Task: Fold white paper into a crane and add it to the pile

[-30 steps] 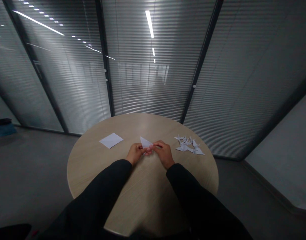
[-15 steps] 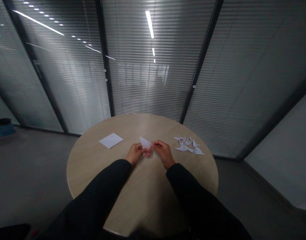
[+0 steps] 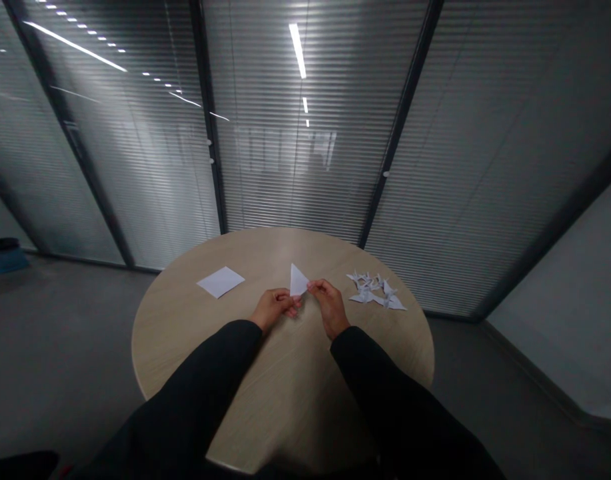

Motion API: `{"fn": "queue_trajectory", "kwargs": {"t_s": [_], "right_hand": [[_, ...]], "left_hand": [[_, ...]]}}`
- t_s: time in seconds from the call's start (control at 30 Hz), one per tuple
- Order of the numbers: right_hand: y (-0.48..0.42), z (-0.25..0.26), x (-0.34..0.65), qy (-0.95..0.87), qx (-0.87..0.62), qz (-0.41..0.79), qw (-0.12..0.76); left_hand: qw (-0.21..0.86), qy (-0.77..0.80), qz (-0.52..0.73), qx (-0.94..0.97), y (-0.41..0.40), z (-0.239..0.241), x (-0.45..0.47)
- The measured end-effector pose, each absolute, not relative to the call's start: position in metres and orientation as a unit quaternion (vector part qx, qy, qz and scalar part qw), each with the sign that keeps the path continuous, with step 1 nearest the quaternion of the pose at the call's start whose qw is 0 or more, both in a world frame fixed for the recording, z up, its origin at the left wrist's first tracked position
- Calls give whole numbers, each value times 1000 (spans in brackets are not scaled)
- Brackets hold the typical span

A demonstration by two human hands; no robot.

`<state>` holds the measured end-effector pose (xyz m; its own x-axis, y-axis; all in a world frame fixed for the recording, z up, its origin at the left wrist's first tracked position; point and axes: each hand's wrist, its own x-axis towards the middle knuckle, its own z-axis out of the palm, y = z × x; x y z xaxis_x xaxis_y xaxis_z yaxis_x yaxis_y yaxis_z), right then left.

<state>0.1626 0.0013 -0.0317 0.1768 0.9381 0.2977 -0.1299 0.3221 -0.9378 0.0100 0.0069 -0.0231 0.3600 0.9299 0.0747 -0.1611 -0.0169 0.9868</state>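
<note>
A small folded piece of white paper (image 3: 298, 281), triangular in outline with its point upward, is between my hands over the middle of the table. My left hand (image 3: 275, 307) pinches its lower left edge, fingers closed. At its right corner, my right hand (image 3: 329, 303) grips the paper between thumb and fingertips. To the left lies a flat stack or sheet of white paper (image 3: 220, 283), apart from both hands. Several folded white paper cranes (image 3: 368, 288) are clustered right of my right hand.
The round wooden table (image 3: 185, 347) carries all of this. Behind its far edge stands a glass partition with blinds (image 3: 295, 180) and dark frames. A blue bin (image 3: 5, 257) is on the floor at far left.
The folded paper has turned more upright and shifted slightly right between my fingers. Both hands stay almost in place; the view has moved very little.
</note>
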Motion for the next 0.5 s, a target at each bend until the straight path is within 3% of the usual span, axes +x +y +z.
{"fn": "queue_trajectory", "kwargs": {"t_s": [0.5], "right_hand": [[3,-33,161,-533,-418,432,595]], "left_hand": [[573,345,447,594,17,-31,4]]}}
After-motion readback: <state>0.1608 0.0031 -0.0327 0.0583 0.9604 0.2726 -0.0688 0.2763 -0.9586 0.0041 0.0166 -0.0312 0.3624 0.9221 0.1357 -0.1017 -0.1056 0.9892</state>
